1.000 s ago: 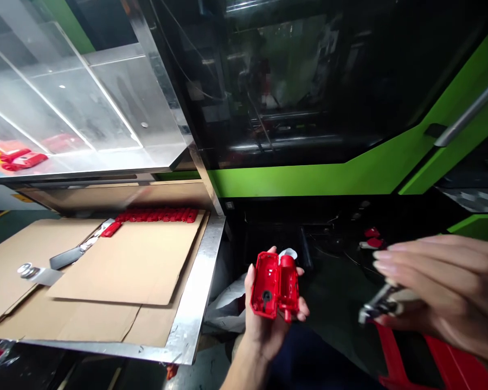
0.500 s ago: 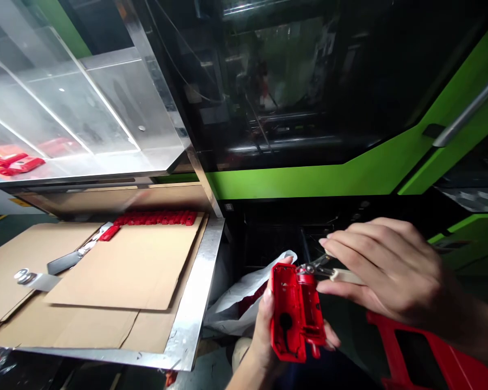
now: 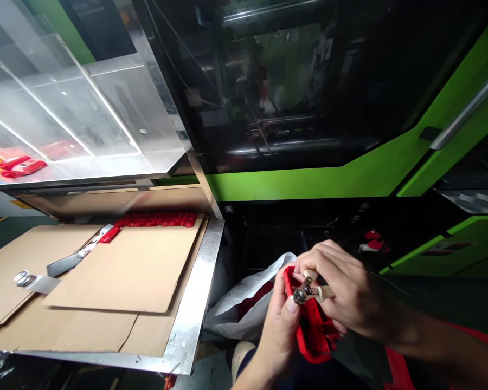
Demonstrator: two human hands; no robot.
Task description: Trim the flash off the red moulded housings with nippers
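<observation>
Lying between both hands point(image 3: 282, 319) point(image 3: 345, 290), the red case point(image 3: 314, 331) sits under pliers point(image 3: 301, 294).

Within the fingers point(image 3: 319, 264): red casing point(image 3: 314, 331); pliers point(image 3: 300, 296) silver-headed, cream-handled. Just left of them: white sack point(image 3: 226, 318), dark-red contents point(image 3: 252, 301). Farther left: plain tan cardboard point(image 3: 124, 276), red parts point(image 3: 158, 220). Beyond them: green machine panel point(image 3: 309, 185), black window point(image 3: 301, 81).

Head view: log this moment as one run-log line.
left hand: holds red housing | right hand: holds pliers at red housing | cardboard: row of red parts
</observation>
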